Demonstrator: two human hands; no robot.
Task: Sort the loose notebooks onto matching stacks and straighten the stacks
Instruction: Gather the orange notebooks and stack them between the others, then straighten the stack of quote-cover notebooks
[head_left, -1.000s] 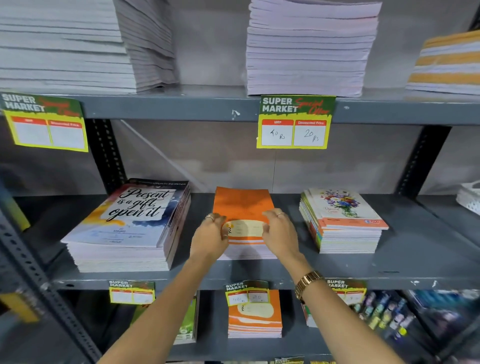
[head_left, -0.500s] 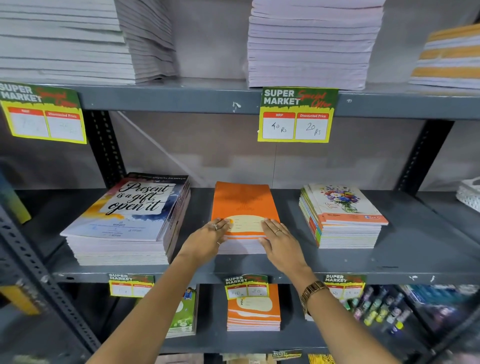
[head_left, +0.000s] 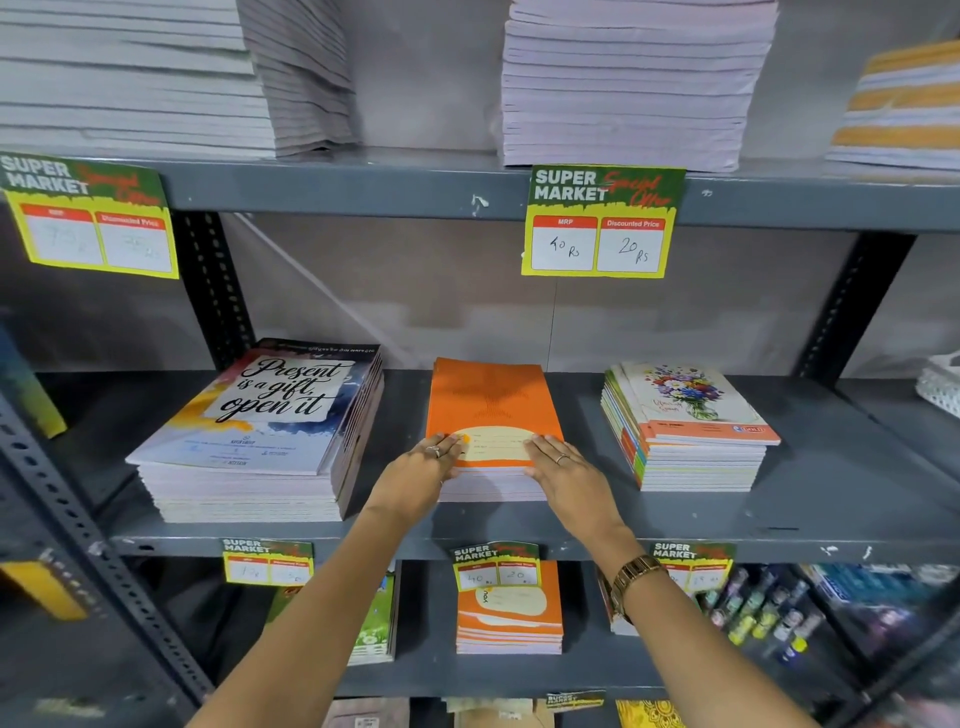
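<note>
Three notebook stacks sat on the middle shelf (head_left: 831, 499). Left hand (head_left: 421, 475) and right hand (head_left: 569, 475), fingers flat and spread, pressed the orange stack (head_left: 493, 405).

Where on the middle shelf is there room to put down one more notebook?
Bare shelf lies right of the flower notebook stack, up to the white basket. Another bare patch sits left of the "Present is a gift" stack. The gaps beside the orange stack are narrow, and both hands, left and right, crowd its front.

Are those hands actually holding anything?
Nothing is lifted. The left hand and right hand lie flat on the orange notebook stack, pressing its front corners.
</note>
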